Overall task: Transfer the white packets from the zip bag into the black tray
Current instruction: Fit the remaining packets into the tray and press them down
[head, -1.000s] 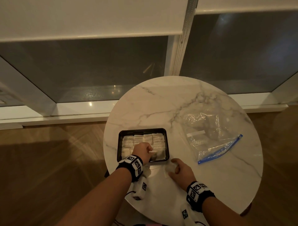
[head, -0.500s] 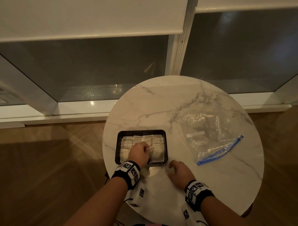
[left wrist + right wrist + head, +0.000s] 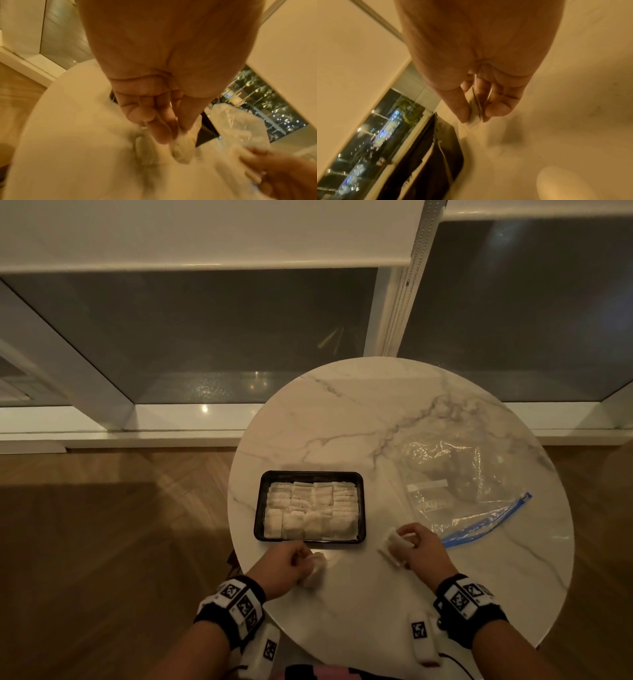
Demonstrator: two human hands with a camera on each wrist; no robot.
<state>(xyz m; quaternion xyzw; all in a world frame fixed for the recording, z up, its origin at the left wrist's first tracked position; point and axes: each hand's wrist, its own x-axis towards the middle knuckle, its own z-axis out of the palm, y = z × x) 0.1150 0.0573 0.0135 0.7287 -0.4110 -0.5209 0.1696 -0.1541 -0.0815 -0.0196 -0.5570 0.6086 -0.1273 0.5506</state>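
The black tray [image 3: 259, 508] sits on the round marble table [image 3: 376, 412], filled with rows of white packets [image 3: 310, 513]. My left hand [image 3: 301, 565] hovers just in front of the tray and pinches a white packet [image 3: 317, 570] between thumb and fingers; the left wrist view shows that packet [image 3: 181, 147] hanging from the fingertips. My right hand [image 3: 407, 546] is to the right of the tray and grips a small stack of white packets [image 3: 392, 544], with those packets [image 3: 473, 108] between thumb and fingers. The clear zip bag [image 3: 462, 491] lies flat further right.
The zip bag's blue seal [image 3: 486, 522] points toward the table's right edge. A window sill [image 3: 137, 436] and dark glass stand behind the table. Wooden floor [image 3: 102, 542] lies to the left, below the table edge near my left wrist.
My left hand has pulled back out of the tray to the table in front of it and now holds a packet. My right hand has lifted and moved right with its packets.
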